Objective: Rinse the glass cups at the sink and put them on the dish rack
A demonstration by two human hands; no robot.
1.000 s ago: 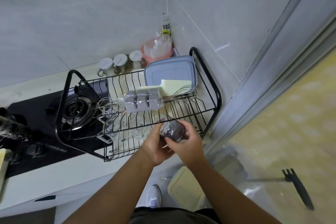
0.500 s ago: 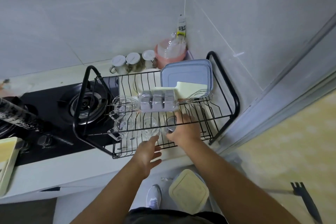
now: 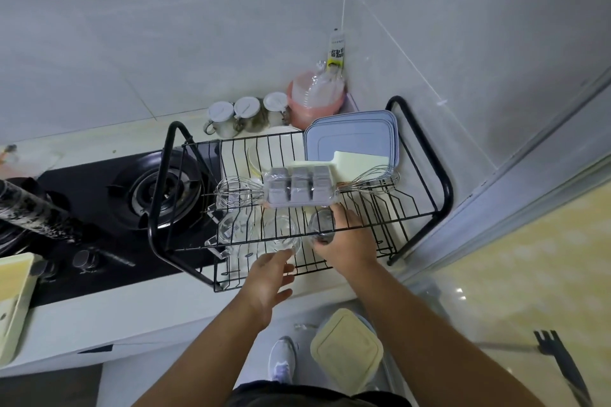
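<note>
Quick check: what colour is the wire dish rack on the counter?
Black, frame and wires alike. The metal wire dish rack shows best in the head view.

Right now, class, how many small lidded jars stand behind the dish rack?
3, in a row on the counter behind the dish rack: left jar, middle jar, and right jar beside the pink container. Others may be hidden behind the rack.

Looks like a home kitchen: black gas burner (image 3: 165, 188) in a pale counter (image 3: 132, 317), wire dish rack (image 3: 426, 150), tiled walls (image 3: 165, 43).
</note>
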